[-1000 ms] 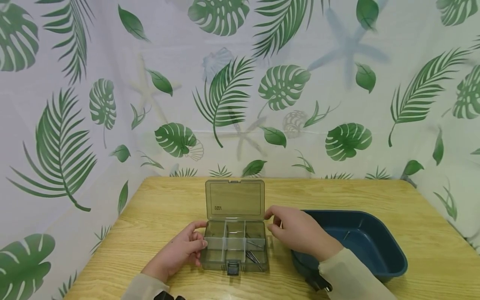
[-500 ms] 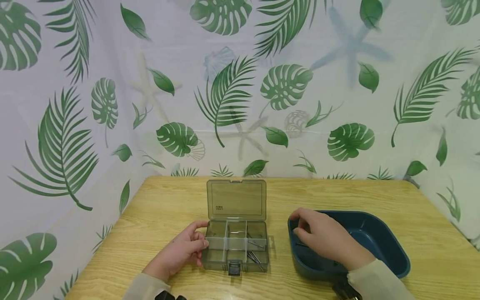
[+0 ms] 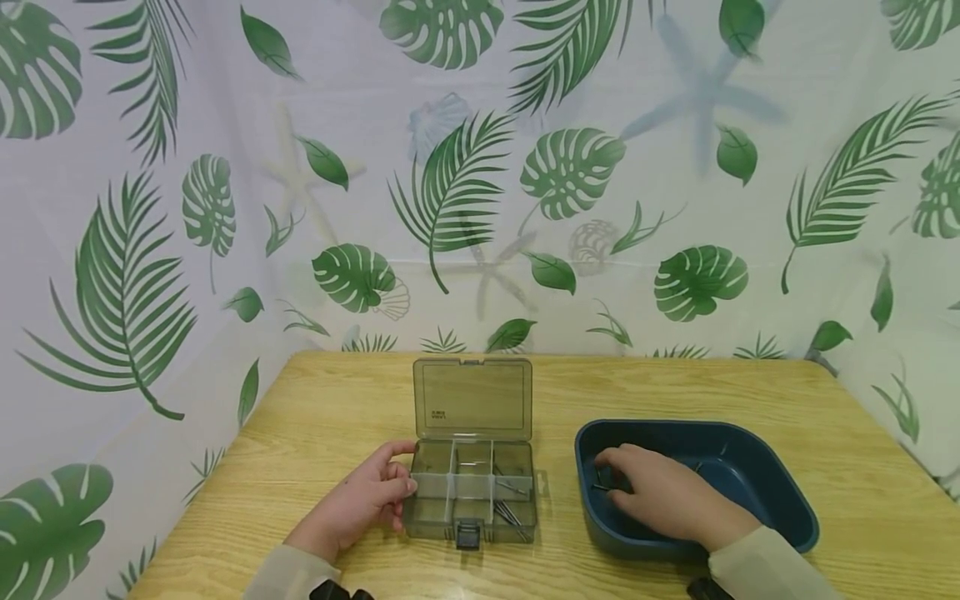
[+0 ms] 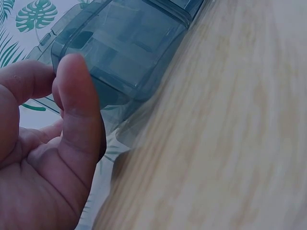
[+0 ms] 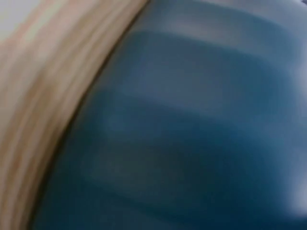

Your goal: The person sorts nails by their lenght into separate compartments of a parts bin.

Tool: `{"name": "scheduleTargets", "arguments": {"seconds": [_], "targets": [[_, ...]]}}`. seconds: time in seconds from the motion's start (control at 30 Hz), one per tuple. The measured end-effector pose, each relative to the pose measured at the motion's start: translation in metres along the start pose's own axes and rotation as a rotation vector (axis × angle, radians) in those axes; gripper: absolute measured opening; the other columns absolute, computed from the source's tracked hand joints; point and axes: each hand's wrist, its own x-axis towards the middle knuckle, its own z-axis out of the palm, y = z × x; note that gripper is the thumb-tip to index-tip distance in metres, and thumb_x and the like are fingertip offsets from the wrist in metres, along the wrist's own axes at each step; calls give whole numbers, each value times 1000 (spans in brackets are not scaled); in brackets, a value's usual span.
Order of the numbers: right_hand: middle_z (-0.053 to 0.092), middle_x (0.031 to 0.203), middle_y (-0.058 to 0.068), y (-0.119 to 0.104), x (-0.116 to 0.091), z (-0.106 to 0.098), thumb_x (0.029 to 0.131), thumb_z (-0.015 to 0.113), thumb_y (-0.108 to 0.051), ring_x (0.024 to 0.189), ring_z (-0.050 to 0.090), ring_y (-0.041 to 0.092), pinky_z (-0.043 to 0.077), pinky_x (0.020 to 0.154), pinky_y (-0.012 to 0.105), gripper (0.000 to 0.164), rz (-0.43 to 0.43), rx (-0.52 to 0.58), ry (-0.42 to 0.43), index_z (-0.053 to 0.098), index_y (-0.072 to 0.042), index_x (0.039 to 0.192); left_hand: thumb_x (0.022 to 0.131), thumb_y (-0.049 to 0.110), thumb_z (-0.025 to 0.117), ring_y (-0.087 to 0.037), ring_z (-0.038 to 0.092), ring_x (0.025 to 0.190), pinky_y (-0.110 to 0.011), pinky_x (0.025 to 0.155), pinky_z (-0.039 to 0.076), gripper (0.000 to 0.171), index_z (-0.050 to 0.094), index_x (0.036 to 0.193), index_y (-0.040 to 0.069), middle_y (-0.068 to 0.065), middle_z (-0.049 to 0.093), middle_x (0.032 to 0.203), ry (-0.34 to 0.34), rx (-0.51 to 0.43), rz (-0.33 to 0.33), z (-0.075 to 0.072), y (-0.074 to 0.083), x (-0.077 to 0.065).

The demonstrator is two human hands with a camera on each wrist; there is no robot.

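Two hands at work, one either side of the compartment box (image 3: 471,510), which sits on the table (image 3: 360,400) with its lid (image 3: 472,400) raised at the back. Left hand (image 3: 375,492): at the box's left end, forearm angled in from the near left, thumb and index finger bent and holding the end wall; remaining fingers curled. Right hand (image 3: 663,492): inside the blue bin (image 3: 630,546), right of the box; back of hand up, fingers part-bent downward, thumb and index visibly apart. One thin dark piece (image 3: 602,487) lies at its fingertips; whether they grip it, cannot tell. Right wrist view blurred, shows no fingers. Several thin metal pins (image 3: 507,514) lie in the box's near right compartment.
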Motion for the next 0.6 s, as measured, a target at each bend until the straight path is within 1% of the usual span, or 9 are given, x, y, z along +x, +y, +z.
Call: {"name": "scheduleTargets", "arguments": {"seconds": [0.07,0.27,0.37,0.5,0.6], "targets": [[62,110,-5,0,-1,1,92,75,-20,101,62,16,53,86,47,36,-8,-11,-12,66,-19,127,101,7,60,-16,49,63,-32,57,54,63,26,154,5,-6,50,90,0,-1,1,0,0,0],[59,105,-8,2,-3,6,92,75,-16,93,60,12,53,80,43,31,-26,-8,-17,69,-25,121,100,9,61,-16,49,64,-32,57,54,64,26,154,5,-6,50,91,2,1,1,0,-1,0],[59,105,-8,3,-1,7,91,75,-13,93,61,13,53,79,43,29,-45,-13,-14,70,-26,117,100,8,60,-16,49,65,-32,57,54,64,26,154,5,-7,50,91,7,4,0,1,0,0],[60,100,-8,3,0,7,91,75,-9,91,61,13,53,78,43,24,-45,-15,-31,69,-27,105,100,6,59,-16,49,65,-32,57,54,62,27,153,6,-6,49,91,10,10,-1,2,0,-1],[59,89,-9,3,-1,8,91,73,-5,81,58,13,50,71,42,21,-46,-1,-49,66,-25,94,99,5,59,-16,49,66,-32,57,54,62,28,153,6,-6,49,91,9,10,-2,2,1,-1]]}}
